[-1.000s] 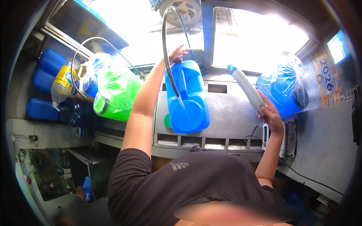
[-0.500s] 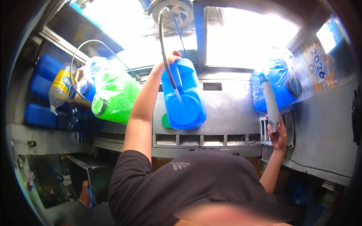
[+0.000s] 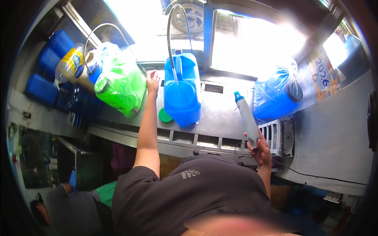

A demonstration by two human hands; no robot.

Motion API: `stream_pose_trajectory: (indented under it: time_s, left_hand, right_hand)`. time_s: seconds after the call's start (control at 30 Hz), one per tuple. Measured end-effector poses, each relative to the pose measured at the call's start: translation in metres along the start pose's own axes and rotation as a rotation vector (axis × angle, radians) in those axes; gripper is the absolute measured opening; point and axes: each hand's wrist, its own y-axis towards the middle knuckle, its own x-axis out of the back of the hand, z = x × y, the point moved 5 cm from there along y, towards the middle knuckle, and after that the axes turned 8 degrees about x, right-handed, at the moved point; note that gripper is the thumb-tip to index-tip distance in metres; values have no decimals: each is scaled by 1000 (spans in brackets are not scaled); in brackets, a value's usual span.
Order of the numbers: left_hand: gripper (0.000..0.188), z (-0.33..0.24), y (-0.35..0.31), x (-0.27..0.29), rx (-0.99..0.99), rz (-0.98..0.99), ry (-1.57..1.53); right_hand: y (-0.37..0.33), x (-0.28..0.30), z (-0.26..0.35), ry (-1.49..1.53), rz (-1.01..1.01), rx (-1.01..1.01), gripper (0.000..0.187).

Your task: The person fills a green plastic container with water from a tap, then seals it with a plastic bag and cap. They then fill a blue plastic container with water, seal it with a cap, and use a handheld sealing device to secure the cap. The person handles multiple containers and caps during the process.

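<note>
My left hand point(image 3: 152, 78) is at the back of the metal counter point(image 3: 224, 108), beside a green container in clear plastic point(image 3: 122, 90) and close to the end of a curved metal hose point(image 3: 114, 24). Its fingers look curled; what they hold, if anything, is hidden. To its right stands a blue jug point(image 3: 182, 94), with a second curved hose point(image 3: 170, 35) ending over its wide round top. A green cap point(image 3: 165, 115) lies at the jug's left foot. My right hand point(image 3: 260, 152) is closed round a grey heat gun point(image 3: 247, 118), whose teal tip points up and left.
A plastic-wrapped blue container point(image 3: 275, 98) stands at the right, behind a white slatted rack point(image 3: 271, 133). Blue jugs point(image 3: 41, 88) and a yellow-labelled bottle point(image 3: 70, 65) are at far left. Another person point(image 3: 75, 208) is at lower left. A cable point(image 3: 323, 179) hangs at right.
My left hand has left the blue jug's top and moved left, near the green container. The heat gun has shifted left and tilted in my right hand. The view has turned slightly.
</note>
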Motion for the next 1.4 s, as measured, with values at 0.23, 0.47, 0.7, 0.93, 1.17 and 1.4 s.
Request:
stream_pose_trajectory:
  time_s: [0.23, 0.47, 0.7, 0.93, 1.17, 1.4]
  left_hand:
    - [34, 92, -197, 63, 423, -383, -300]
    - [29, 112, -376, -21, 693, -258, -524]
    - [46, 88, -484, -97, 933, 146, -407]
    - [35, 63, -510, -125, 949, 486, -294]
    - [33, 44, -533, -124, 981, 596, -391]
    - [34, 45, -553, -107, 1057, 590, -411]
  right_hand:
    - [-12, 15, -29, -116, 91, -339, 65]
    - [-39, 27, -44, -119, 173, -493, 59]
    - [-69, 93, -35, -191, -55, -385, 58]
    - [-111, 157, -21, -172, -249, -356, 48]
    - [-127, 174, 9, -235, -379, -90, 52]
    - [-133, 186, 34, -279, -520, 54, 56]
